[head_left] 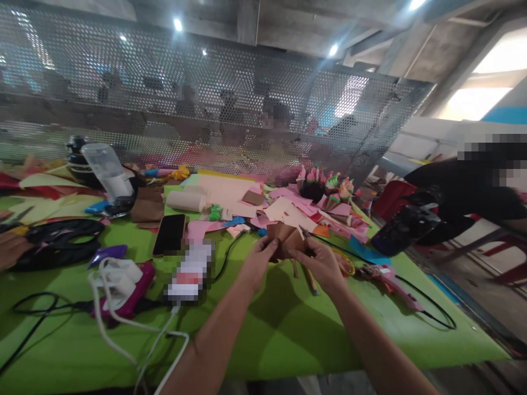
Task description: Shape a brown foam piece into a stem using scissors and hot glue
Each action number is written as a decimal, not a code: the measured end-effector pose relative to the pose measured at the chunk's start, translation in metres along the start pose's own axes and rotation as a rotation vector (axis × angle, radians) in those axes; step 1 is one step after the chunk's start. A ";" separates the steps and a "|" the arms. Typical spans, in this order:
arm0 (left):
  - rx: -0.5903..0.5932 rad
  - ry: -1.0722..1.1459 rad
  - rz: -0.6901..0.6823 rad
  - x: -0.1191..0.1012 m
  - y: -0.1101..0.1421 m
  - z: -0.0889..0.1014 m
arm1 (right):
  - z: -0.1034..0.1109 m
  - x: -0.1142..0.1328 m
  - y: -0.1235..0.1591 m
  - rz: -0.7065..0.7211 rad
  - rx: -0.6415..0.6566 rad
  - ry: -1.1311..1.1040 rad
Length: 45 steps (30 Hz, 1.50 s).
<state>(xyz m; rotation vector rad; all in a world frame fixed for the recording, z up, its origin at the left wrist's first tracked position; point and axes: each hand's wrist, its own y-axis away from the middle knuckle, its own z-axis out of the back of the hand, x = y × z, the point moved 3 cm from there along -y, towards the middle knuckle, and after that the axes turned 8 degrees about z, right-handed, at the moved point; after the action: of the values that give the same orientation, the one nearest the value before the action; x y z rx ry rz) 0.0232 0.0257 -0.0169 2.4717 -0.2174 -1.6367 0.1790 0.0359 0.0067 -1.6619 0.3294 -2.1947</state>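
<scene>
Between my two hands is a folded piece of brown paper [288,237], raised a little above the green tabletop [272,340]. My left hand [263,255] pinches its left side, thumb on top. On the lower right side, the thumb and fingers of my right hand [319,257] grip the same paper. A pencil [310,280] lies under my right hand. To the right of that hand are a yellow ring of tape [345,264] and a pink glue gun [395,286] with a black cord. Pink and cream paper scraps [292,211] lie just beyond my hands.
Left of me are a magenta power strip [127,291] with white cables, a lit phone [191,271] and a dark phone [169,235]. A clear bottle [107,173] and a dark bottle [405,222] stand on the table. Another person's hand [12,248] shows at far left; a metal mesh partition [185,109] stands behind.
</scene>
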 end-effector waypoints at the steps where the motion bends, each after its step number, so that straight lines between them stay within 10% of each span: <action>1: 0.002 -0.010 -0.008 -0.001 0.000 0.000 | -0.001 0.000 0.000 -0.006 0.018 -0.024; 16: 0.113 0.093 0.085 -0.002 0.005 -0.008 | -0.004 0.001 0.002 -0.149 -0.034 -0.383; 31: 0.087 0.048 0.052 -0.001 0.000 -0.006 | 0.005 -0.005 0.001 -0.088 -0.072 -0.266; 45: 0.015 0.054 -0.015 0.002 -0.007 0.000 | 0.011 -0.006 0.003 0.228 -0.009 -0.024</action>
<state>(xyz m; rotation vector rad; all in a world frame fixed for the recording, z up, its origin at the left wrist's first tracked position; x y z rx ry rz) 0.0247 0.0321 -0.0205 2.5308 -0.2054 -1.5774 0.1914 0.0362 0.0030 -1.5702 0.4970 -2.0071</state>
